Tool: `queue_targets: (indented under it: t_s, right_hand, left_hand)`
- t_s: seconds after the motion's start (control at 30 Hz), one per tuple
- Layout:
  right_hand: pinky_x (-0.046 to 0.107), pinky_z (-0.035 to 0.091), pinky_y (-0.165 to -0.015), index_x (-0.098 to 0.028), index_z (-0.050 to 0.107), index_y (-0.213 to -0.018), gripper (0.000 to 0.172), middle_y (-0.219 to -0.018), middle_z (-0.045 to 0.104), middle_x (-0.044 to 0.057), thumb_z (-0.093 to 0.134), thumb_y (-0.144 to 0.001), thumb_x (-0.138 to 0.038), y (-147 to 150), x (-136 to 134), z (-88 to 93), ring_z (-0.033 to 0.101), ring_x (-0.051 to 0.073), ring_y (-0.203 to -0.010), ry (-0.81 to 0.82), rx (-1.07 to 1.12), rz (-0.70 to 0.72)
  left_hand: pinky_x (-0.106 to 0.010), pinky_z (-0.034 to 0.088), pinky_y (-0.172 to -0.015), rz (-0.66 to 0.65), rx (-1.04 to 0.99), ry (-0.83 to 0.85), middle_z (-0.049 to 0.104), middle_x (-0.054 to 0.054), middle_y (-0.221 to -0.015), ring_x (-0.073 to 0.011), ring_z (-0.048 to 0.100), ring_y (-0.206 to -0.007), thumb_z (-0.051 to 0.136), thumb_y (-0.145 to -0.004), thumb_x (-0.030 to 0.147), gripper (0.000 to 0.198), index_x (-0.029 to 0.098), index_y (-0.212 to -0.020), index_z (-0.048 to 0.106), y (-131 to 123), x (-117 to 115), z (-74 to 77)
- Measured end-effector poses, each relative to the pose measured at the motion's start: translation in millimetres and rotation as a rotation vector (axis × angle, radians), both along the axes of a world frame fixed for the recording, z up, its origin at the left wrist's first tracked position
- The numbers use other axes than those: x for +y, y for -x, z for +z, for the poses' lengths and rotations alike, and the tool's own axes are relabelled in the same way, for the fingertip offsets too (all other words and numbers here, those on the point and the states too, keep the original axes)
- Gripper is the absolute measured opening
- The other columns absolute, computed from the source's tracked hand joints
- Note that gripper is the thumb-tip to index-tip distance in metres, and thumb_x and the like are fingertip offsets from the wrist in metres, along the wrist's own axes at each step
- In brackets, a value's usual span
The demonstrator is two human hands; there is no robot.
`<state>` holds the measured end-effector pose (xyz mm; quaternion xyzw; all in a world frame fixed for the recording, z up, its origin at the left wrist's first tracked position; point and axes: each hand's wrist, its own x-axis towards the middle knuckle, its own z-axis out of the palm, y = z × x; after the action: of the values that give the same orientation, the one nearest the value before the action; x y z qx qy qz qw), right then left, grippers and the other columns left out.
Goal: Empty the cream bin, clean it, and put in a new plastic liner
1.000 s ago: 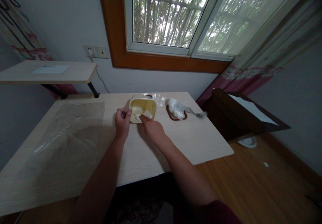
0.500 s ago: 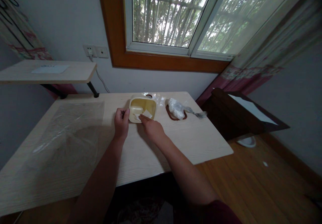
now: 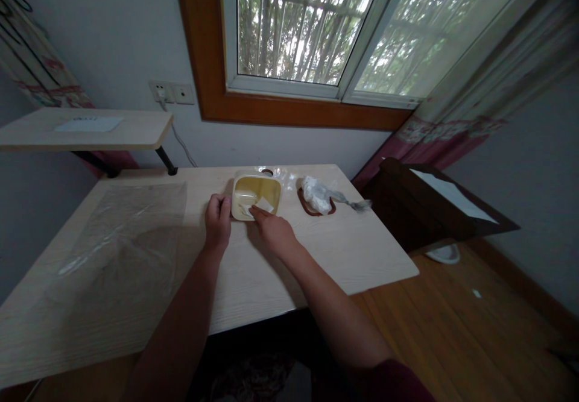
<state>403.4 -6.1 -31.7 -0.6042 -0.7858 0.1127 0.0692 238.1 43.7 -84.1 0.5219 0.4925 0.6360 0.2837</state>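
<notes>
A pale yellow square plastic container [image 3: 256,180] stands on the table with its top uncovered. My right hand [image 3: 272,228] reaches over its near rim, fingers pressed together on a small white piece [image 3: 263,204], paper or cloth, inside it. More white shows to the left of the fingertips. Close beside the container's left wall is my left hand [image 3: 218,220], its fingers curled in and the thumb up; I see nothing in it. Whether it still touches the wall is hard to tell.
A clear plastic sheet [image 3: 122,239] lies flat on the left of the table [image 3: 353,251]. To the right, a tied clear bag of white stuff [image 3: 316,194] rests on a brown-rimmed opening. A raised shelf [image 3: 145,129] stands back left; a dark cabinet [image 3: 398,209] stands beyond the right edge.
My left hand has shifted slightly left, its thumb coming off the container's rim. My right hand and the white piece stay nearly in place.
</notes>
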Motion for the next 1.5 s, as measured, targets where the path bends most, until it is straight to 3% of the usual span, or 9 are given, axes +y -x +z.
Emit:
queue_targets:
  t_s: [0.37, 0.87, 1.23, 1.4, 1.5]
  right_hand:
    - [0.042, 0.054, -0.104, -0.028, 0.042, -0.156, 0.055, -0.161, 0.045, 0.003, 0.042, -0.101, -0.025, -1, 1, -2.6, 0.063, 0.026, -0.128, -0.005, 0.031, 0.014]
    - [0.034, 0.052, -0.1, -0.028, 0.043, -0.155, 0.05, -0.153, 0.056, 0.006, 0.039, -0.105, -0.03, 11, 1, 4.6, 0.064, 0.024, -0.126, -0.026, 0.173, -0.073]
    - [0.031, 0.048, -0.103, -0.025, 0.04, -0.156, 0.049, -0.149, 0.06, 0.008, 0.035, -0.107, -0.028, 23, 5, 0.0, 0.062, 0.021, -0.128, -0.002, 0.388, -0.037]
    - [0.031, 0.045, -0.107, -0.022, 0.039, -0.157, 0.056, -0.154, 0.054, 0.009, 0.045, -0.101, -0.026, 21, 1, -4.8, 0.06, 0.021, -0.13, -0.001, 0.428, 0.032]
    - [0.032, 0.048, -0.105, -0.021, 0.039, -0.156, 0.06, -0.15, 0.058, 0.011, 0.05, -0.098, -0.027, 16, -3, -6.9, 0.062, 0.023, -0.127, 0.01, 0.374, 0.056]
  left_hand:
    - [-0.026, 0.038, -0.061, 0.009, 0.106, -0.021, 0.053, 0.002, -0.072, -0.0154, 0.049, -0.066, 0.056, -0.094, 0.038, 0.019, 0.023, -0.083, 0.054, 0, 1, 0.2]
    - [-0.025, 0.042, -0.06, -0.036, 0.081, 0.015, 0.056, 0.002, -0.069, -0.0152, 0.056, -0.063, 0.067, -0.084, 0.039, 0.02, 0.023, -0.081, 0.055, -11, -3, -5.4]
    - [-0.026, 0.041, -0.062, 0.087, 0.19, -0.03, 0.059, 0.001, -0.068, -0.016, 0.057, -0.064, 0.067, -0.088, 0.038, 0.02, 0.022, -0.081, 0.058, -16, -8, -0.3]
    - [-0.027, 0.04, -0.063, 0.144, 0.248, -0.033, 0.058, 0.001, -0.069, -0.0155, 0.055, -0.064, 0.062, -0.092, 0.039, 0.021, 0.022, -0.082, 0.056, -12, -6, -0.7]
    - [-0.027, 0.04, -0.063, 0.186, 0.279, -0.028, 0.058, 0.001, -0.071, -0.0156, 0.055, -0.065, 0.059, -0.094, 0.04, 0.022, 0.022, -0.083, 0.054, -10, -5, -1.9]
